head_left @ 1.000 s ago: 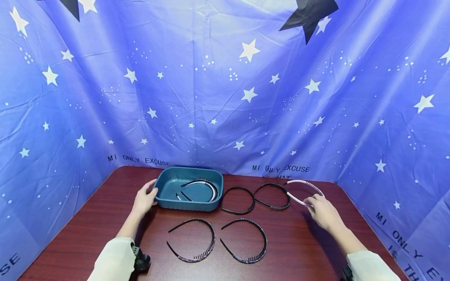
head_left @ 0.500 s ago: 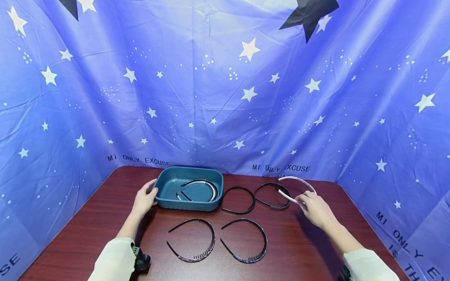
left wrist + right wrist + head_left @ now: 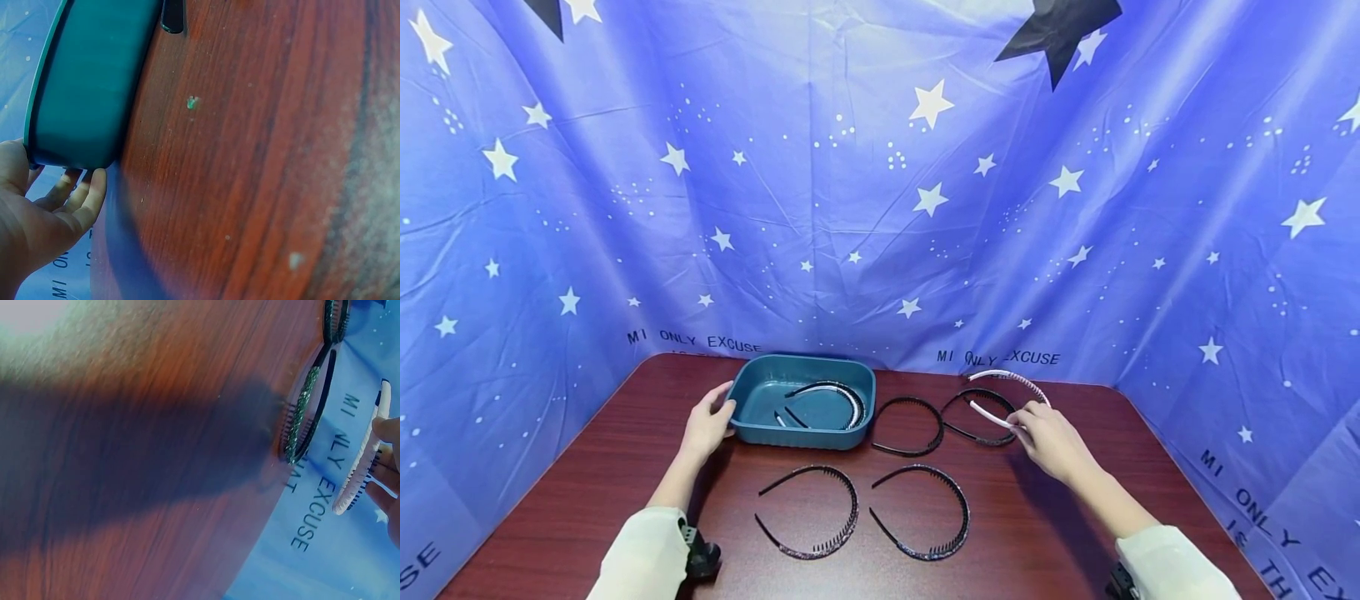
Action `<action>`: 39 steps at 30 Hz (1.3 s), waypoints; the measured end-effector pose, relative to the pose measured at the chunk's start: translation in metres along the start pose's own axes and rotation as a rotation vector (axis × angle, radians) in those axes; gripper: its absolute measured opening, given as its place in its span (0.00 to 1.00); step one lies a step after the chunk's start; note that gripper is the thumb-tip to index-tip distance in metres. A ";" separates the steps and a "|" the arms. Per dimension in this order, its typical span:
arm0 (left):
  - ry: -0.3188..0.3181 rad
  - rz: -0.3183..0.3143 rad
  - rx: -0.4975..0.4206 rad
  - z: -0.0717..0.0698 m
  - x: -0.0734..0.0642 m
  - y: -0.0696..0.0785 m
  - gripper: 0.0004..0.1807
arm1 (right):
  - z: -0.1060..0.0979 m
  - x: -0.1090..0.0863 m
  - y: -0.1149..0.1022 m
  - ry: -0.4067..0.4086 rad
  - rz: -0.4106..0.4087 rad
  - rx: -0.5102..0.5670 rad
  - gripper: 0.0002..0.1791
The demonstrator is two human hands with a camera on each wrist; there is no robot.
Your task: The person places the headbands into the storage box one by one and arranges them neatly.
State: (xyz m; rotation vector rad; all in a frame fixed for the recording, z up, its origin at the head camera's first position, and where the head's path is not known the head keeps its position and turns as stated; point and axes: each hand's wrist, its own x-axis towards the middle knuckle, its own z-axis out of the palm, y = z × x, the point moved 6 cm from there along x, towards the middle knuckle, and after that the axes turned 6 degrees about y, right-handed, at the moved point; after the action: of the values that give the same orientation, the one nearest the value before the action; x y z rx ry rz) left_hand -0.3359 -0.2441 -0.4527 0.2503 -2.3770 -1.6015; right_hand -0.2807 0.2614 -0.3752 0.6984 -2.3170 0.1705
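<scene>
My right hand (image 3: 1052, 440) pinches a pale pink headband (image 3: 1009, 377) between thumb and fingers. In the right wrist view the pink headband (image 3: 362, 459) shows dark comb teeth along its inner side. It overlaps a black headband (image 3: 977, 438) in the head view. My left hand (image 3: 706, 423) grips the left end of a teal plastic basin (image 3: 805, 436), its thumb at the rim in the left wrist view and its fingers on the outer wall. Inside the basin's right side lie a black headband (image 3: 835, 386) and a white one (image 3: 855, 410).
Another black headband (image 3: 940, 427) lies just right of the basin. Two glittery headbands, a left one (image 3: 854, 517) and a right one (image 3: 964, 521), lie on the front of the dark red table (image 3: 1022, 533). A blue star-printed cloth (image 3: 850, 208) hangs around the table's back and sides.
My right hand has moved left with the pink headband, which now overlaps the black headband beside it in the head view. My left hand and the basin have stayed in place.
</scene>
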 end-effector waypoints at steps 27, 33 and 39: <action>-0.002 -0.006 -0.015 0.001 -0.002 -0.001 0.25 | 0.012 0.031 -0.041 0.010 -0.074 0.029 0.05; -0.008 -0.006 -0.016 0.001 -0.001 -0.003 0.26 | 0.015 0.035 -0.050 0.011 -0.093 0.035 0.05; -0.004 -0.005 -0.008 0.000 0.000 -0.002 0.25 | 0.017 0.042 -0.058 0.020 -0.111 0.051 0.06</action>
State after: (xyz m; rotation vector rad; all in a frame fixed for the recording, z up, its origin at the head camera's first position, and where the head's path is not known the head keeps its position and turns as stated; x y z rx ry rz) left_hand -0.3360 -0.2444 -0.4548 0.2519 -2.3744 -1.6144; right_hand -0.2855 0.1884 -0.3638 0.8450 -2.2553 0.1851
